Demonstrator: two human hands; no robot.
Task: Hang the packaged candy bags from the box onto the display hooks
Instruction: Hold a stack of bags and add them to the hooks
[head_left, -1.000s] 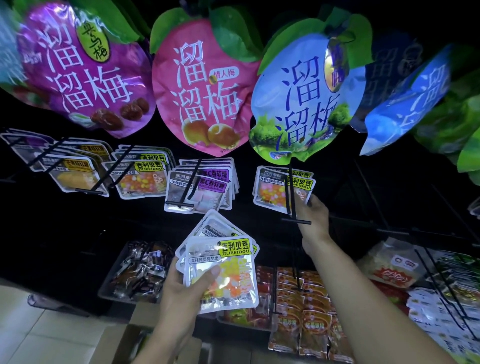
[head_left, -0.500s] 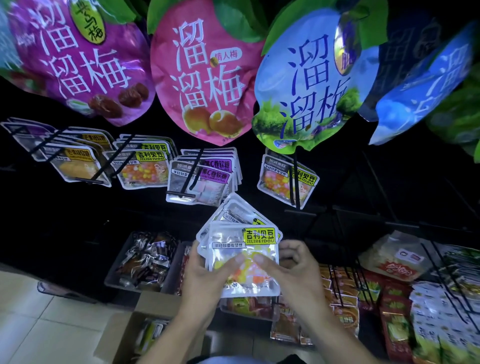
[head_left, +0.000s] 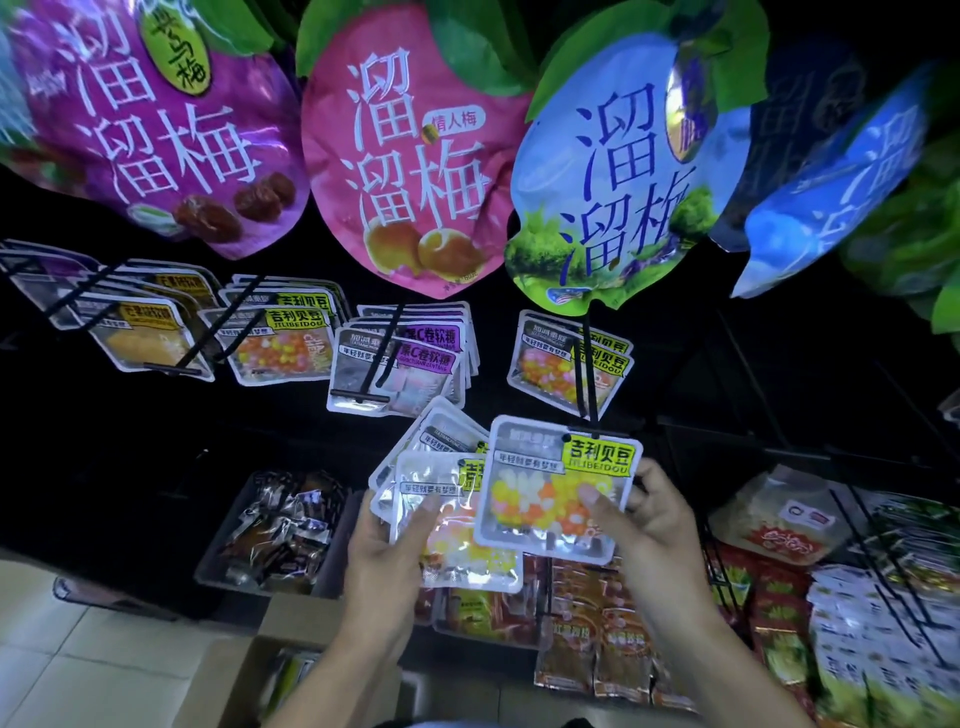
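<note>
- Right now my right hand (head_left: 641, 512) pinches a single candy bag (head_left: 556, 488), thumb on its clear front, just below the black display hook (head_left: 587, 364) where two like bags hang.
- My left hand (head_left: 387, 540) grips the fanned stack of bags (head_left: 441, 483), partly behind that single bag.
- The cardboard box (head_left: 249, 675) sits open on the floor below.

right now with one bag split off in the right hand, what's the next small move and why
Probably lift the single candy bag up so its hang hole meets the tip of the black hook just above it. The right hand pinches that bag apart from the stack in the left hand, and the same yellow-label bags already hang on that hook.
</note>
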